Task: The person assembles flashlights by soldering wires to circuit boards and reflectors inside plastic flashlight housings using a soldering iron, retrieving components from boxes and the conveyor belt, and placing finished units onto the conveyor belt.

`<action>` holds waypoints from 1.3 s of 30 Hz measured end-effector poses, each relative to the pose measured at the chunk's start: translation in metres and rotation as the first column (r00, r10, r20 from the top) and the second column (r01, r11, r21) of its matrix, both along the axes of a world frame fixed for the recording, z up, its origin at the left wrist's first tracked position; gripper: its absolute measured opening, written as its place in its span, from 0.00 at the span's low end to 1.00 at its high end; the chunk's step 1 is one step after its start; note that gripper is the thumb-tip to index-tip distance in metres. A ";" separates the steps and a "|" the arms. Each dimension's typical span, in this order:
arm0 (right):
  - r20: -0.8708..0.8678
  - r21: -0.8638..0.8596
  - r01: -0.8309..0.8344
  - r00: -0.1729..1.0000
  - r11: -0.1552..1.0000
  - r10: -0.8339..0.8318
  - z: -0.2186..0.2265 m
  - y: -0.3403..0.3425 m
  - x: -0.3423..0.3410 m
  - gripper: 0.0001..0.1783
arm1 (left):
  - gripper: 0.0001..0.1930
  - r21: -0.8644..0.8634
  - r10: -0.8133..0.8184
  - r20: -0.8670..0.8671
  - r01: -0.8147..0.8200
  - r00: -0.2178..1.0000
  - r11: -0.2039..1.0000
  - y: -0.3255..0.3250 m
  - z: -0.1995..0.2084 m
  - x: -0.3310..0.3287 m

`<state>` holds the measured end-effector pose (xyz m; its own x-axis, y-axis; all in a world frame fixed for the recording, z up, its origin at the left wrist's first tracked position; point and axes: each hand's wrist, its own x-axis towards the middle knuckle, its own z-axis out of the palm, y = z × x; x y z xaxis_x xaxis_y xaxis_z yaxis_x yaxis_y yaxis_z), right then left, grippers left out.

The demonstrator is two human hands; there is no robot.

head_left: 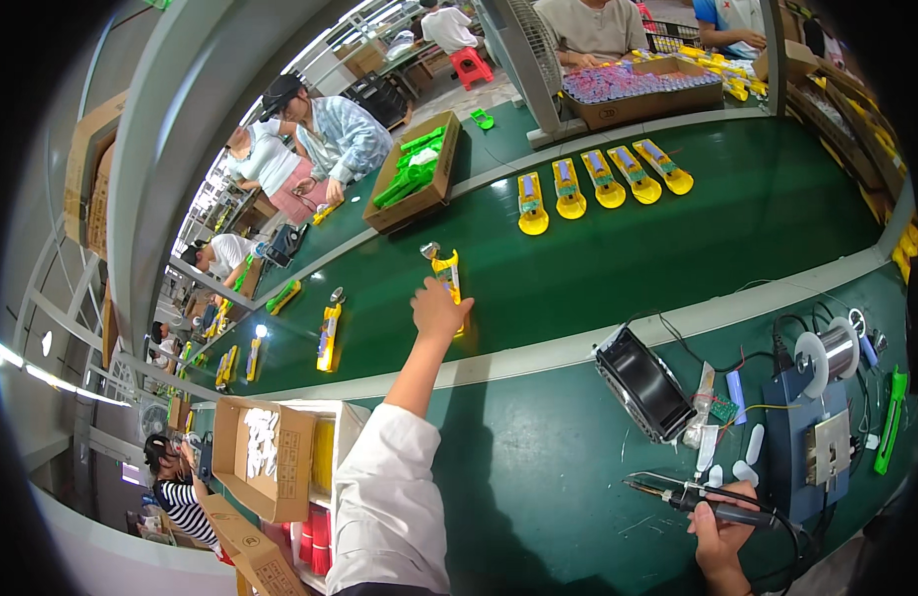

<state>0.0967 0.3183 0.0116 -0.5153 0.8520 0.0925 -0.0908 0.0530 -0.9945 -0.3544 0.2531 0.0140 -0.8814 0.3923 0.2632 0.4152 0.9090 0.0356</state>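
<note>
On the green belt my left hand (440, 310) is stretched forward, its fingers closed around a yellow flashlight housing (446, 266). A round silver reflector (430, 249) sits at the far end of that housing. Low on the right, my right hand (722, 536) grips a soldering iron (742, 514) by its black handle, the tip pointing left over the green bench. Beyond the iron lie a blue battery cell (736, 395), a small green circuit board (723, 408) and several white oval pieces.
Several open yellow housings (570, 191) stand in a row across the belt. A solder spool (826, 356) and a blue soldering station (814, 447) are at right, beside a black fan-like box (644, 382). At left is a carton of white parts (296, 452). Co-workers sit beyond the belt.
</note>
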 end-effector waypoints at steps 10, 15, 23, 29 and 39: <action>0.028 -0.120 -0.017 0.999 0.993 0.020 -0.016 0.002 0.005 0.13 | 0.17 0.273 -0.386 0.217 0.324 0.897 0.906 0.168 -0.015 -0.007; 0.249 0.112 -0.046 0.968 0.993 0.017 -0.002 0.012 -0.001 0.07 | 0.15 0.288 -0.187 0.092 0.154 0.978 0.945 0.185 -0.022 -0.008; 0.258 0.225 -0.047 0.966 0.973 -0.013 -0.005 0.012 -0.004 0.08 | 0.08 0.159 -0.234 0.037 0.226 0.971 0.961 0.187 -0.022 0.000; 0.128 0.372 -0.082 0.991 0.925 0.036 0.002 0.010 -0.009 0.09 | 0.13 0.279 -0.302 -0.003 0.290 0.953 0.915 0.168 -0.033 -0.009; -0.029 -0.020 0.111 0.993 0.994 -0.111 -0.009 -0.005 -0.010 0.09 | 0.12 0.255 -0.459 0.035 0.436 0.888 0.863 -0.002 -0.028 0.046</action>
